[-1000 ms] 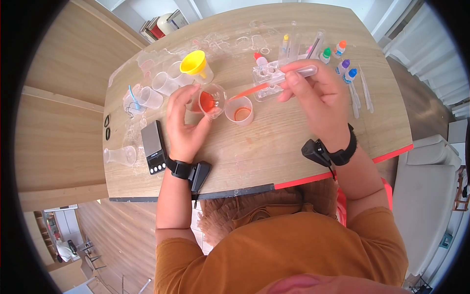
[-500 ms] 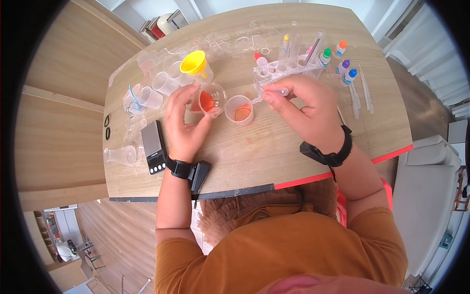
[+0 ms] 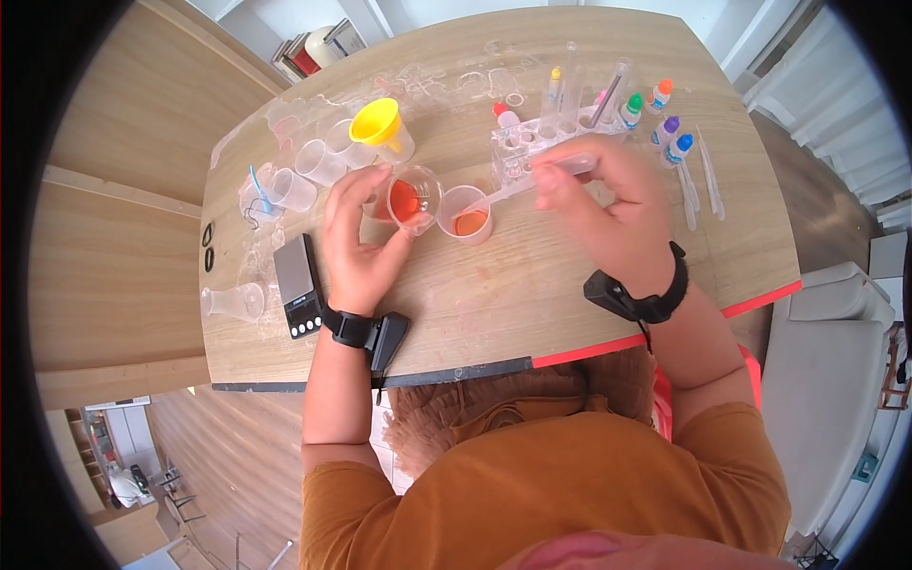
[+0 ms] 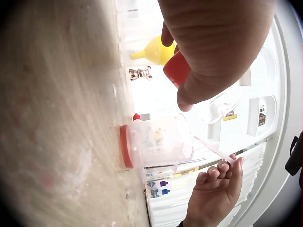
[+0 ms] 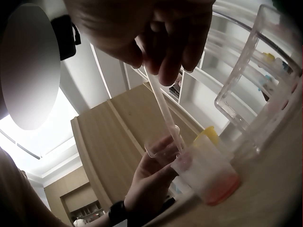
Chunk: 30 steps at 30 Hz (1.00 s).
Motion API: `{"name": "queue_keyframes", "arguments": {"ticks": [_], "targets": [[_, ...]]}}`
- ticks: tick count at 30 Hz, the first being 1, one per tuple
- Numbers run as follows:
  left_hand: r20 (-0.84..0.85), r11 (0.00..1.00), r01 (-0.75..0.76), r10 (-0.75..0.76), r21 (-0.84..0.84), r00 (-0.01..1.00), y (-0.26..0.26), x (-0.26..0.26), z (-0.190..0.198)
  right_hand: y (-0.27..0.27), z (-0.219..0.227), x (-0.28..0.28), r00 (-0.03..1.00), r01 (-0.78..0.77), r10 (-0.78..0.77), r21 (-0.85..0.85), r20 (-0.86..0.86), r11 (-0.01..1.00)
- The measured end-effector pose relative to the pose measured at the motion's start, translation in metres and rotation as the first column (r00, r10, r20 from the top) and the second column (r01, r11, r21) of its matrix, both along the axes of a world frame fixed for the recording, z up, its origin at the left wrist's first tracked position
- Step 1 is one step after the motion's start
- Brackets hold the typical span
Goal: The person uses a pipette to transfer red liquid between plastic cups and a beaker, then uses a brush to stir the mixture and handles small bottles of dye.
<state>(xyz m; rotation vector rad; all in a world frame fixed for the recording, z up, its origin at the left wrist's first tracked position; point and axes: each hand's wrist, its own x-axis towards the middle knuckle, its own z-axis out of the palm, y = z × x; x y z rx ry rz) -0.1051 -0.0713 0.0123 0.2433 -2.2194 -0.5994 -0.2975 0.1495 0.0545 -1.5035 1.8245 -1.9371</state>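
Note:
My left hand (image 3: 361, 261) grips a small clear beaker (image 3: 414, 198) tilted toward me, with orange-red liquid in it; in the left wrist view that liquid (image 4: 177, 69) looks bright red. Between the thumb and fingers of my right hand (image 3: 617, 214) is a plastic dropper pipette (image 3: 518, 188), slanting down to the left. Its tip reaches the mouth of a frosted plastic cup (image 3: 467, 215), which stands on the table just right of the beaker. A shallow layer of orange liquid covers the cup's bottom. The pipette stem (image 5: 163, 106) looks whitish in the right wrist view.
Behind my right hand stands a clear test tube rack (image 3: 541, 141) with tubes. Dropper bottles (image 3: 633, 109) and spare pipettes (image 3: 711, 176) lie beyond it. At left are a black scale (image 3: 299, 285), a flask (image 3: 235, 302), several cups (image 3: 318, 161) and a yellow funnel (image 3: 376, 121).
The right hand lowered the pipette to the cup, then lifted it slightly back. Orange liquid that filled the pipette's stem no longer shows there. My left hand and the beaker stayed almost still.

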Motion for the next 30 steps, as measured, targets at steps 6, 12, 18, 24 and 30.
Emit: {"name": "queue_keyframes", "arguments": {"ticks": [6,12,18,24,30], "targets": [[-0.019,1.0,0.013,-0.014,-0.024,1.0,0.002,0.001,0.003,0.001,0.003,0.005,0.984,-0.069,0.091,-0.143,0.153,0.987],[-0.037,0.996,0.06,-0.063,-0.065,0.997,0.002,0.002,0.004,-0.003,0.003,0.013,0.96,-0.157,0.17,0.075,-0.221,0.985],[-0.012,0.999,0.041,-0.042,-0.034,0.999,0.006,0.003,0.007,-0.007,-0.008,0.015,0.939,-0.183,0.193,0.06,-0.286,0.981],[0.0,0.996,0.068,-0.068,-0.061,0.998,0.007,0.003,0.007,-0.006,-0.011,0.014,0.941,-0.159,0.176,0.08,-0.29,0.984],[-0.005,0.996,0.072,-0.073,-0.049,0.997,0.007,0.003,0.007,-0.005,-0.012,0.014,0.945,-0.149,0.164,0.074,-0.282,0.986]]}}
